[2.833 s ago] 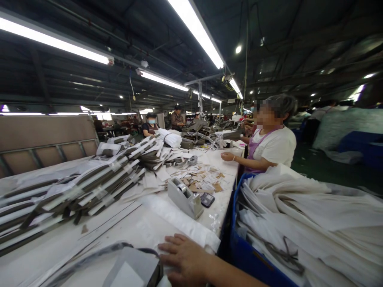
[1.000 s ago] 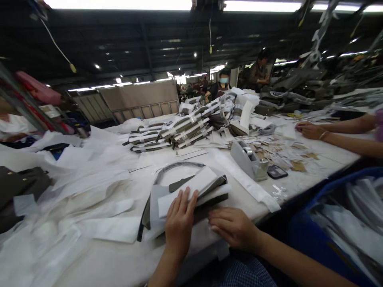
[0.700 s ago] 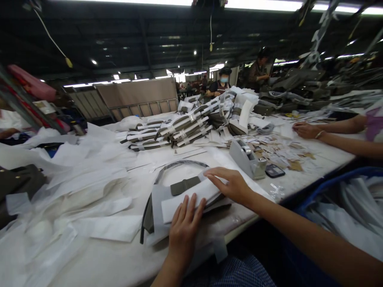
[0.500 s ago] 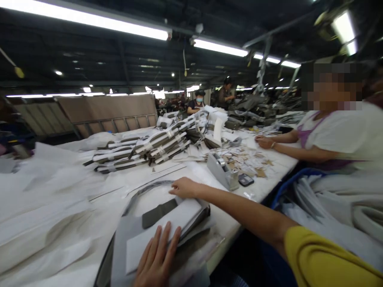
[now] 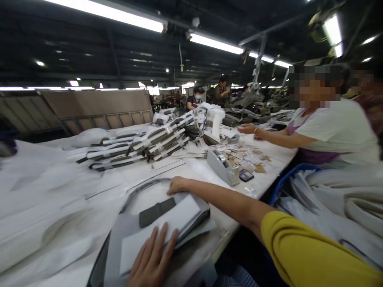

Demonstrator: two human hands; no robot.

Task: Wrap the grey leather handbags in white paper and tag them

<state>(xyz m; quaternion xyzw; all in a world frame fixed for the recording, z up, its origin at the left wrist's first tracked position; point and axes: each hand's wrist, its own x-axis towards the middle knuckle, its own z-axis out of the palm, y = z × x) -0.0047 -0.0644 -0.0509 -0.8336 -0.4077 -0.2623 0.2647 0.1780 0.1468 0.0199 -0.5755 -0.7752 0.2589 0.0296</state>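
A flat grey bag [image 5: 191, 219] with a dark flap and a curved strap lies on the white table [image 5: 197, 169], a white paper sheet [image 5: 158, 233] laid across it. My left hand [image 5: 151, 261] presses flat on the near end of that sheet, fingers apart. My right hand [image 5: 178, 185], arm in a yellow sleeve, reaches across and rests on the bag's far edge by the strap; its fingers look curled, and whether they pinch anything cannot be told.
A grey tape dispenser [image 5: 223, 167] and a dark phone [image 5: 246, 175] sit right of the bag. A heap of wrapped bags [image 5: 149, 143] lies behind, loose white sheets [image 5: 44, 199] at left. A co-worker [image 5: 326, 127] sits at right beside a blue bin [image 5: 287, 179] of white bags.
My right hand went from the bag's near edge to its far edge by the strap. My left hand stayed flat on the paper. The view swung right, bringing the co-worker in.
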